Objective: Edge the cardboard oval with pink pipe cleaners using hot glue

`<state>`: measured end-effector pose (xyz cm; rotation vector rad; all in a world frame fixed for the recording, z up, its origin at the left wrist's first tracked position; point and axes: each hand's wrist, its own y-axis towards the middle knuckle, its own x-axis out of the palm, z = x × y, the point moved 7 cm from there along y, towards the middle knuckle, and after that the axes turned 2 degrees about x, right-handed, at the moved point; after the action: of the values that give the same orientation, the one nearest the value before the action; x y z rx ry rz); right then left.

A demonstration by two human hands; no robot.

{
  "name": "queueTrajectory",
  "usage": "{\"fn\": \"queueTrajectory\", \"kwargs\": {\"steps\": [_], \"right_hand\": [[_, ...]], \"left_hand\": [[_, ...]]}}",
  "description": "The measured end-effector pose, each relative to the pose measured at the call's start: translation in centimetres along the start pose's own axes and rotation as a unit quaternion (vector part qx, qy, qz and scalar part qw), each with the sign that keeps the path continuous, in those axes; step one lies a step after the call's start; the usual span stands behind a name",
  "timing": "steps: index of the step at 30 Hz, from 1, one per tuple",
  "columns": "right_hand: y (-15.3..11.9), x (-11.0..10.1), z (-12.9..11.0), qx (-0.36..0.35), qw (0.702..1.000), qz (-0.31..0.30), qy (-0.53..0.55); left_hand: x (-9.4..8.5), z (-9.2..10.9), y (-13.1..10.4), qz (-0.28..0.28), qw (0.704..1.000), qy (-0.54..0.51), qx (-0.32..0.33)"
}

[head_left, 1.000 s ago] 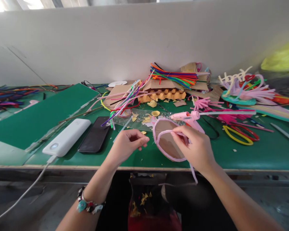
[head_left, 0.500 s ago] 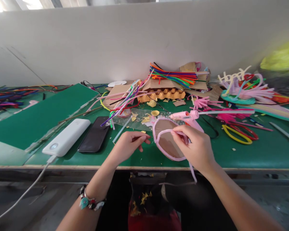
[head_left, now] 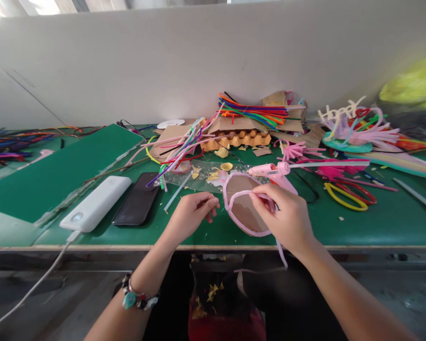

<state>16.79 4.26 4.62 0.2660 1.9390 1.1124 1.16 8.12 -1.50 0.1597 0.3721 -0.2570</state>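
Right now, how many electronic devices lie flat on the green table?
2: a white power bank at the front left, and a black phone right beside it. Others may hide under the clutter.

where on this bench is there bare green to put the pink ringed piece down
Bare felt lies along the front edge right of the right hand, below the red and yellow loops. A smaller patch sits between the left hand and the black phone. The flat green sheet is free on top. The back, around the pipe cleaner bundle and glue gun, is crowded.

A white power bank (head_left: pixel 95 203) lies beside a black phone (head_left: pixel 137 200); a pink glue gun (head_left: pixel 274 171) rests behind.
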Motion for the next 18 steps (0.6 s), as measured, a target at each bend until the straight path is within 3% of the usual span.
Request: {"fn": "queueTrajectory", "kwargs": {"steps": [8,14,18], "right_hand": [[0.03,0.13,0.10,0.006,1.000,-0.007,-0.006],[-0.05,0.04,-0.03,0.003,1.000,-0.002,-0.006],[-0.06,0.13,0.01,0.007,1.000,-0.011,-0.005]], "left_hand": [[-0.01,-0.15,0.21,0.016,1.000,-0.014,0.000],[0.21,-0.72,0.15,0.018,0.998,-0.045,-0.049],[0.36,-0.71,0.16,0.035,0.998,-0.039,-0.037]]}}
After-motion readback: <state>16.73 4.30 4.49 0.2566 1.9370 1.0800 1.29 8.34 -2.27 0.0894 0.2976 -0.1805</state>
